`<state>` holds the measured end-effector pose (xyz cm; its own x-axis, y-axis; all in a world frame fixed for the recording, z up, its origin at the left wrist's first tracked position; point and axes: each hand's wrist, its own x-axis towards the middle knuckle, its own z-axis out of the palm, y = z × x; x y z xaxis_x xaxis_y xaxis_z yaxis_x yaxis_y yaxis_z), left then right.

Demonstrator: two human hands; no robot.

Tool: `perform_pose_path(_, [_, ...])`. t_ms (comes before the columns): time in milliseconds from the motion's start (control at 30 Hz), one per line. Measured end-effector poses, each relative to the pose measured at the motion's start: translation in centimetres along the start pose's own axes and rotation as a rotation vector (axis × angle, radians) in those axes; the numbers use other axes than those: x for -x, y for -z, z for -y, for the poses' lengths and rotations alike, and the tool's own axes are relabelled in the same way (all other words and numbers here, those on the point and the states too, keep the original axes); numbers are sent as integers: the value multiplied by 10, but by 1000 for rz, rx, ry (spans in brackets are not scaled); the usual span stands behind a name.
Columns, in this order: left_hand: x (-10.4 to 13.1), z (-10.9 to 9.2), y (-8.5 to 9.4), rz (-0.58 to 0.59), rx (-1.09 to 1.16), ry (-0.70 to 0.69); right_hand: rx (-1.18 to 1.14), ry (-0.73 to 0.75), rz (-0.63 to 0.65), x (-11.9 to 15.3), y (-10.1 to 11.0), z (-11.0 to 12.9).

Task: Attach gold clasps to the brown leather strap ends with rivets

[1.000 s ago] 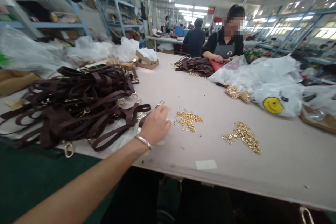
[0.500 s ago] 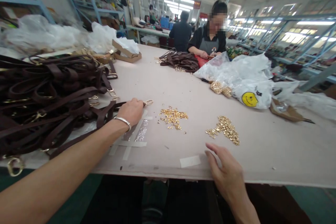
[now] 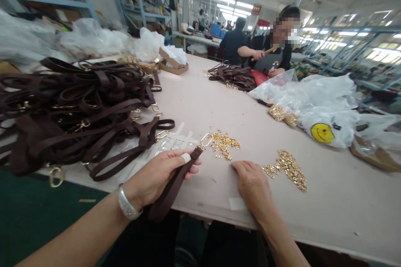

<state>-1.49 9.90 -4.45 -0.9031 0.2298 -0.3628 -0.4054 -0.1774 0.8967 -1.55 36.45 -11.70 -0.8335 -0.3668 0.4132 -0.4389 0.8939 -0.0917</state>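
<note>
My left hand (image 3: 171,169), with a silver bangle at the wrist, grips a dark brown leather strap (image 3: 175,185) between thumb and fingers. At the strap's upper end is an oval gold ring (image 3: 206,139), close beside a pile of small gold metal pieces (image 3: 227,144). My right hand (image 3: 252,181) rests low over the table, its fingers together and the tips at the near edge of that pile. Whatever may be between those fingertips is too small to make out. To the right of this hand lies a second pile of gold ring-like pieces (image 3: 288,169).
Brown straps with gold hooks (image 3: 94,104) are heaped at left. Clear plastic bags (image 3: 326,91) lie at right. Across the table (image 3: 191,91) a co-worker (image 3: 272,50) holds a stick-like tool beside another strap bundle (image 3: 233,76). An open cardboard box (image 3: 172,64) sits farther back.
My left hand has drawn a strap out from the heap and brought it toward me, in front of the gold pieces. My right hand has moved forward and left to the nearer pile. The view has turned left.
</note>
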Motion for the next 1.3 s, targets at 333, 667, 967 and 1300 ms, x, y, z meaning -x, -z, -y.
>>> perform_pose_path(333, [22, 42, -11, 73, 278, 106, -365, -68, -26, -1, 15, 4])
perform_pose_path(667, [32, 48, -33, 125, 18, -4, -1028, -305, -96, 9, 28, 72])
perform_pose_path(967, [31, 58, -33, 181, 27, -63, -928, -161, -51, 9, 34, 70])
perform_pose_path(1300, [32, 65, -30, 134, -190, -190, -984, -240, 65, 11, 34, 71])
